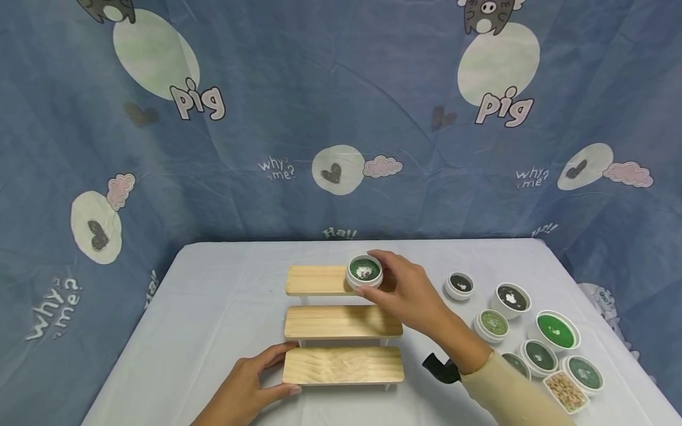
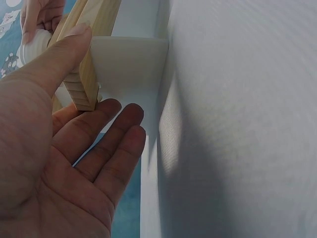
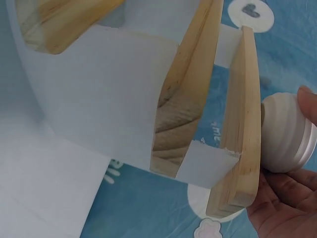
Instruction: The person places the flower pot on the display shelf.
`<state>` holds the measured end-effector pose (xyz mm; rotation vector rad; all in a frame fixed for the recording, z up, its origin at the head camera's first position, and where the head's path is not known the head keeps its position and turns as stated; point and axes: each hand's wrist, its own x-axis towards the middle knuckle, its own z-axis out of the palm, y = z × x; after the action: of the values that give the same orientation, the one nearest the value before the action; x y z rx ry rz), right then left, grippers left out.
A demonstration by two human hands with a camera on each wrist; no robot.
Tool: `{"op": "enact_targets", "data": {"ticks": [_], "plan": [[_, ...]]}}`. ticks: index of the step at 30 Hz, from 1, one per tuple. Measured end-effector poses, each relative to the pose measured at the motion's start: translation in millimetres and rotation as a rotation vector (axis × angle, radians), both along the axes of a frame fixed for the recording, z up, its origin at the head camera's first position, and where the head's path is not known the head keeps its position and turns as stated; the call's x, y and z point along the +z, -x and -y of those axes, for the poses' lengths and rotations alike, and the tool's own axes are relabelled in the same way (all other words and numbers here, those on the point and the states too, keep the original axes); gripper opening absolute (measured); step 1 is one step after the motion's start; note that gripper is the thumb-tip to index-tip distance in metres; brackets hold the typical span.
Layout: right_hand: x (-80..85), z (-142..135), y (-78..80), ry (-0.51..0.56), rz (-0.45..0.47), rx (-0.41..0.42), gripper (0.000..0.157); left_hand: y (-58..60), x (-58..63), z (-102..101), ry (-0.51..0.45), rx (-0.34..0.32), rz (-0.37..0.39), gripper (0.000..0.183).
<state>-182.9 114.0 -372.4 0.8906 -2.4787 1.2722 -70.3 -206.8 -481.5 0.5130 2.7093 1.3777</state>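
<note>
A three-tier wooden stand (image 1: 343,322) with pale boards and white supports is on the white table. My right hand (image 1: 412,290) holds a small white round cup (image 1: 364,271) with a green filling and white specks, between thumb and fingers. In the right wrist view the cup (image 3: 283,136) has its base against the top board (image 3: 243,124), toward that board's right end. At the lowest board's left end is my left hand (image 1: 242,381). The left wrist view has its thumb on one side of the board (image 2: 84,82) and the index finger on the other, remaining fingers extended.
To the right stand several white cups (image 1: 578,328) with green or dark fillings. A square dish of beige pieces (image 1: 566,391) leans among them. A curved black object (image 1: 441,368) lies by my right forearm. Behind the table (image 1: 229,307) hangs a blue printed cloth (image 1: 341,71).
</note>
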Motion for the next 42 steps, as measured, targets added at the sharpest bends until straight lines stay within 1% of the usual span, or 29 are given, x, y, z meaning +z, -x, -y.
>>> {"op": "enact_targets", "data": {"ticks": [8, 14, 17, 22, 25, 29, 32, 37, 42], "plan": [[1.2, 3.2, 2.3, -0.010, -0.010, -0.004, 0.064, 0.6, 0.4, -0.7, 0.005, -0.001, -0.023, 0.068], [-0.4, 9.6, 2.6, -0.016, 0.029, 0.003, 0.063, 0.8, -0.5, 0.8, 0.003, -0.012, -0.031, 0.069], [0.3, 14.0, 3.1, -0.015, 0.039, 0.006, 0.063, 2.0, -0.3, 1.3, 0.010, -0.011, -0.018, 0.069], [3.3, 22.4, 3.7, -0.028, 0.031, 0.007, 0.063, 4.4, -0.1, 0.9, 0.025, -0.001, 0.007, 0.070], [2.6, 26.4, 3.6, -0.031, 0.041, 0.009, 0.062, 4.2, -2.4, 1.4, 0.037, -0.001, -0.005, 0.072], [0.4, 31.8, 3.9, -0.029, 0.054, 0.015, 0.061, 2.9, -5.0, 1.8, 0.059, 0.004, -0.044, 0.071], [0.5, 36.0, 3.8, -0.034, 0.052, 0.016, 0.061, 2.9, -5.8, 1.4, 0.057, 0.001, -0.073, 0.069], [2.4, 42.5, 4.3, -0.037, 0.063, 0.013, 0.060, 3.7, -6.2, 0.8, 0.035, -0.014, -0.087, 0.070], [5.8, 49.0, 7.0, -0.035, 0.086, 0.025, 0.058, 3.4, -4.0, 0.4, 0.035, -0.014, -0.095, 0.068]]}}
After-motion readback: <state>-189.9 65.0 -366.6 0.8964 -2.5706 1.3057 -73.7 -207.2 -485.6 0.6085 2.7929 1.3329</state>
